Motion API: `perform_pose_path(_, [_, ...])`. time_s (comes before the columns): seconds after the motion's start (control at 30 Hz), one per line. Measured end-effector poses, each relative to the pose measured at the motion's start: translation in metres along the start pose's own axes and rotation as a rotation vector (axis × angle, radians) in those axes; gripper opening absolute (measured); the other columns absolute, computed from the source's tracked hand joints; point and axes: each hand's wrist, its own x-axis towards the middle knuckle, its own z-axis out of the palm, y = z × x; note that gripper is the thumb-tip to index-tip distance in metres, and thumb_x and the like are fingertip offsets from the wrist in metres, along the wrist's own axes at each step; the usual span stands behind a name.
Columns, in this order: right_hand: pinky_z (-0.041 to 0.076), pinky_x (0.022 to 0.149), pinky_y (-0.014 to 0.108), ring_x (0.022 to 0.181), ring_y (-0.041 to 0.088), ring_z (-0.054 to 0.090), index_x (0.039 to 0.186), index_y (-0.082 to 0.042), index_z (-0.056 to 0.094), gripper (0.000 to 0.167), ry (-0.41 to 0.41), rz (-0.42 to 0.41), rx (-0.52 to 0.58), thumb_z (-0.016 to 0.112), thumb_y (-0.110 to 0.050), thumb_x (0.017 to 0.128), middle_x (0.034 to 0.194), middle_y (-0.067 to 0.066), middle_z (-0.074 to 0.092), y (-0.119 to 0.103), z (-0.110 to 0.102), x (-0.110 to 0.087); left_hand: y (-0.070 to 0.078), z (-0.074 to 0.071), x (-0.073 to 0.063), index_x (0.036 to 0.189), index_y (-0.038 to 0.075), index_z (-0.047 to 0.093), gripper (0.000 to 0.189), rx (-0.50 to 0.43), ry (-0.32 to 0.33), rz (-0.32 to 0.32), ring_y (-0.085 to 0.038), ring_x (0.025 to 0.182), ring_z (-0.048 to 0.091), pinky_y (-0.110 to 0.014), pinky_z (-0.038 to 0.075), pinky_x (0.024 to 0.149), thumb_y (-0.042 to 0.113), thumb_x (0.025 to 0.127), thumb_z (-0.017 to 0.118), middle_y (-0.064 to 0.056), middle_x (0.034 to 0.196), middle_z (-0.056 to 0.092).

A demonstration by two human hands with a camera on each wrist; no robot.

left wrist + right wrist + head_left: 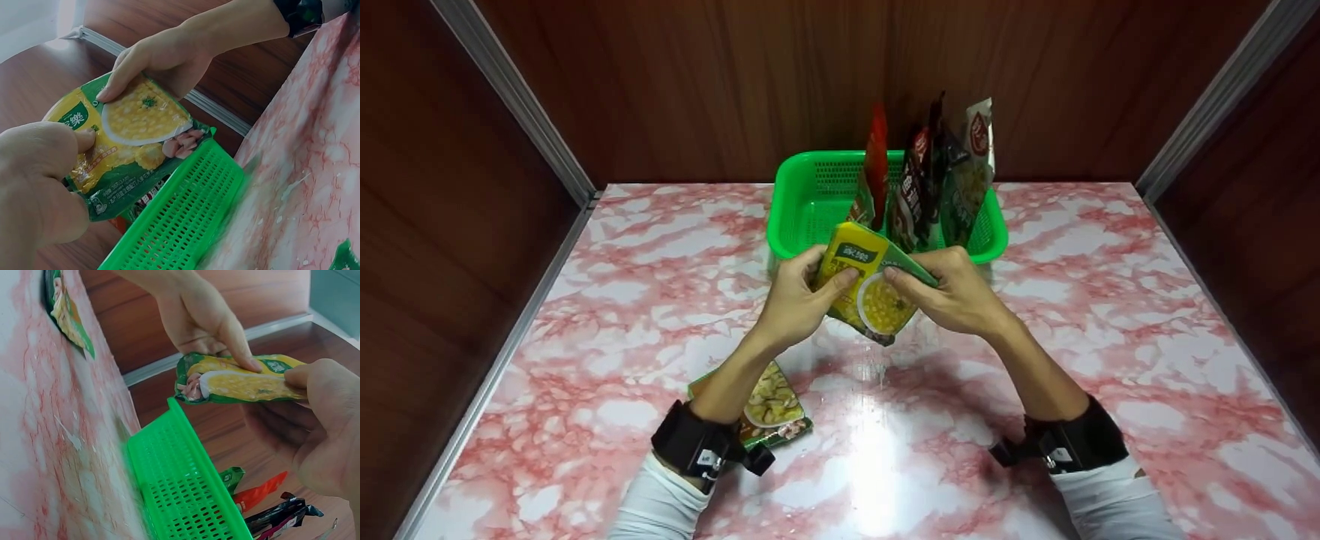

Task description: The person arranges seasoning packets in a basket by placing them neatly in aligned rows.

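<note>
Both hands hold one yellow and green soup packet (877, 289) with a bowl of corn soup printed on its front. My left hand (802, 296) grips its left side, thumb lying across the front. On the opposite side my right hand (960, 289) pinches it, thumb on top and fingers behind. The packet is tilted and held up near the front rim of a green plastic basket (802, 244). Several packets stand upright in the basket, among them a red one (877, 165), a dark one (911, 195) and a green and white one (971, 176).
A second green soup packet (776, 405) lies flat on the pink and white marbled table (622, 352), partly under the left forearm. Behind the basket rises a brown wood-grain wall (697, 90), and side panels enclose the table left and right.
</note>
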Motion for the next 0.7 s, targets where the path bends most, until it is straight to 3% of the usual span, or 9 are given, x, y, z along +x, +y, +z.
perform_pose_path(0.47, [0.028,0.057,0.019,0.057,0.002,0.035,0.065,-0.008,0.055,0.048,-0.001,0.009,0.02,0.072,-0.012,0.109,0.063,-0.012,0.043,0.001,0.002,0.0,-0.007,-0.006,0.003,0.138,-0.002,0.07,0.031,-0.038,-0.066,-0.012,-0.018,0.094,0.076,-0.028,0.064,0.081,0.013,0.111,0.073,-0.02,0.116,0.079])
perform_pose_path(0.57, [0.029,0.057,0.018,0.057,0.002,0.036,0.065,-0.008,0.058,0.046,0.011,0.001,0.009,0.072,-0.012,0.109,0.063,-0.012,0.046,0.002,0.001,0.0,-0.008,-0.01,0.005,0.135,-0.001,0.072,0.028,-0.031,-0.059,0.002,-0.018,0.098,0.078,-0.029,0.065,0.086,0.013,0.112,0.072,-0.019,0.119,0.079])
perform_pose_path(0.7, [0.03,0.054,0.017,0.055,0.002,0.039,0.066,-0.008,0.065,0.042,0.04,0.004,-0.008,0.073,-0.011,0.107,0.062,-0.01,0.051,0.003,-0.002,-0.001,-0.013,-0.018,0.009,0.132,0.001,0.074,0.024,0.006,0.007,0.03,-0.018,0.109,0.076,-0.029,0.064,0.097,0.015,0.112,0.071,-0.016,0.122,0.078])
